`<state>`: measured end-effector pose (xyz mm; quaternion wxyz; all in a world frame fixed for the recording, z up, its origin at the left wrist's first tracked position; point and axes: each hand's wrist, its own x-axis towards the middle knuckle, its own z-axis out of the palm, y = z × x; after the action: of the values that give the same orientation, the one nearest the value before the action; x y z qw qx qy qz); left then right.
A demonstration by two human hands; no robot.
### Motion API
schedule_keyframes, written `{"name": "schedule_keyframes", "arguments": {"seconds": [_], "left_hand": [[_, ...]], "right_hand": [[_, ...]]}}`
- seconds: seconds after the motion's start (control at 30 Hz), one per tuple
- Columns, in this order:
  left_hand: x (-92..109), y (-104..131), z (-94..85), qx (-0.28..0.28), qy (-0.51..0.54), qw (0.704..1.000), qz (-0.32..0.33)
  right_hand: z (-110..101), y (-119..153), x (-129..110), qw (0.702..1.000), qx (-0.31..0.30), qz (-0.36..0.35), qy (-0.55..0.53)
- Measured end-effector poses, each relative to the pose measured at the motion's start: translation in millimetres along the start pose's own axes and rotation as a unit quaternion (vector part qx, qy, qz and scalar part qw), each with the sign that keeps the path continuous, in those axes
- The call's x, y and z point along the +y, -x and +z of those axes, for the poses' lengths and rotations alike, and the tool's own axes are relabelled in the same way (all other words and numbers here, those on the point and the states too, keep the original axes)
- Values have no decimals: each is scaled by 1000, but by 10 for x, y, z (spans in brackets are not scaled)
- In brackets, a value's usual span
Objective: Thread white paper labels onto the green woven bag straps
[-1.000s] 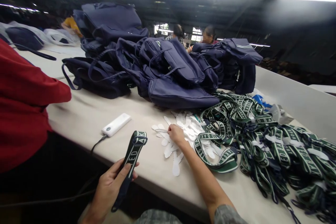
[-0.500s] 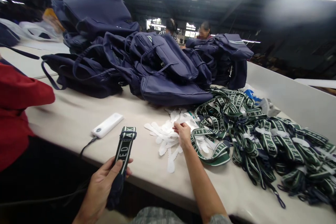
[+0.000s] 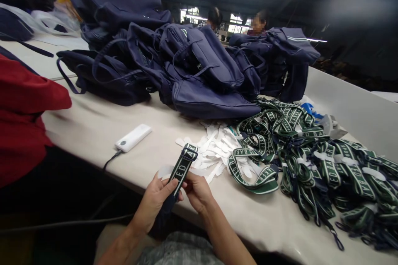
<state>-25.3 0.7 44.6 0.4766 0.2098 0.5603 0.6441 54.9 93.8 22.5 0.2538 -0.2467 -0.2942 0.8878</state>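
Note:
My left hand (image 3: 155, 196) grips a folded dark green webbing strap (image 3: 182, 169) with white lettering and a dark buckle near its upper end. The strap tilts up to the right, above the table's front edge. Close against it, my right hand (image 3: 197, 190) has its fingers closed on a white strip (image 3: 166, 171), which passes behind the strap and shows on both sides. Some of the right fingertips are hidden by the strap. Just beyond my hands lies a loose pile of white strips (image 3: 219, 145) with toothed edges. A looped loose strap (image 3: 253, 186) rests to their right.
Bundled green straps (image 3: 329, 169) heap along the right side. Navy bags (image 3: 202, 66) are piled at the back. A white power bank (image 3: 133, 137) with a cable lies left of my hands. A person's red sleeve (image 3: 34, 91) is at the far left.
My right hand has left the white pile and come to the strap with a white strip. My left hand and the strap have moved right in view; the camera view has tilted down.

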Motion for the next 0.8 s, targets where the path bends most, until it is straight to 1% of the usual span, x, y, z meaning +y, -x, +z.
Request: {"name": "schedule_keyframes", "arguments": {"seconds": [0.07, 0.1, 0.13, 0.2, 0.27, 0.3, 0.37, 0.43, 0.5, 0.6, 0.7, 0.77, 0.8], "left_hand": [[-35, 3, -59, -2, 18, 1000, -7], [-47, 4, -93, -11, 21, 1000, -10], [-54, 5, -127, -20, 18, 1000, -13], [-54, 5, -190, -24, -2, 1000, -15], [-39, -1, -237, -10, -27, 1000, -11], [-30, -6, -251, 0, -37, 999, -10], [-16, -15, -261, 16, -53, 998, -9], [-20, -23, -248, 27, -69, 997, -12], [-50, -39, -229, 45, -79, 996, -10], [-123, -80, -218, 65, -73, 995, 1], [-196, -101, -242, 52, -69, 996, -10], [-238, -100, -273, 39, -71, 996, -29], [-257, -98, -292, 35, -71, 996, -38]], "right_hand": [[17, 21, 9, 998, -46, 36, 4], [27, 31, 13, 997, -58, 46, 2], [39, 41, 19, 997, -64, 47, 0], [61, 60, 32, 998, -59, 23, 9], [70, 73, 50, 997, -36, -32, 58], [66, 77, 63, 992, -20, -69, 103], [33, 81, 100, 966, 21, -142, 213], [-33, 75, 163, 935, 70, -191, 291], [-124, 50, 247, 919, 122, -210, 311], [-262, -7, 372, 911, 174, -232, 292], [-350, -9, 442, 901, 177, -267, 294], [-384, 31, 471, 898, 157, -273, 308], [-401, 55, 491, 902, 142, -267, 308]]}}
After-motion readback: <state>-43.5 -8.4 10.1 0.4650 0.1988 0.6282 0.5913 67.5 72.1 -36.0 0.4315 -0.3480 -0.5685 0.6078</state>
